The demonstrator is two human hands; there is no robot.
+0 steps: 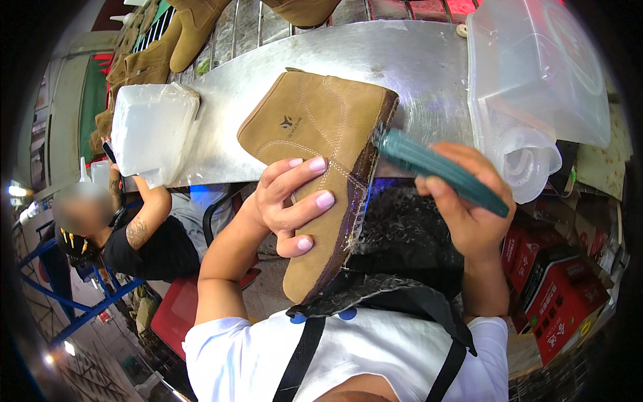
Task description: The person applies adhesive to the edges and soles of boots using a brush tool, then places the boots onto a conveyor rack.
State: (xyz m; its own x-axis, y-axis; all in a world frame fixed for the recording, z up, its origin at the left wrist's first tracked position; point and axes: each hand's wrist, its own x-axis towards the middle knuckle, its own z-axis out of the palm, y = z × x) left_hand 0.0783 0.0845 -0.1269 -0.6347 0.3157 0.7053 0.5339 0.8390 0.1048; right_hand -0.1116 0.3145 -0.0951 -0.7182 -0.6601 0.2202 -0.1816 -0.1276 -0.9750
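A tan ankle boot (315, 120) with pale stitching lies on its side, its upper part over the metal table and its toe pointing down toward my apron. My left hand (288, 204) grips the boot, fingers spread across its side and the thumb hidden. In my right hand (479, 194) is a brush with a ribbed green handle (435, 164). The brush head meets the dark, rough strip along the boot's bottom edge, near the heel; its bristles are blurred. Strings of whitish residue cling along that edge.
The shiny metal table (422, 60) bends around the boot. Clear plastic tubs (154, 130) stand at left, and larger ones (536, 74) at right. More tan boots (194, 30) sit on a rack behind. Red boxes (556, 295) are low at right; a person (161, 234) sits at left.
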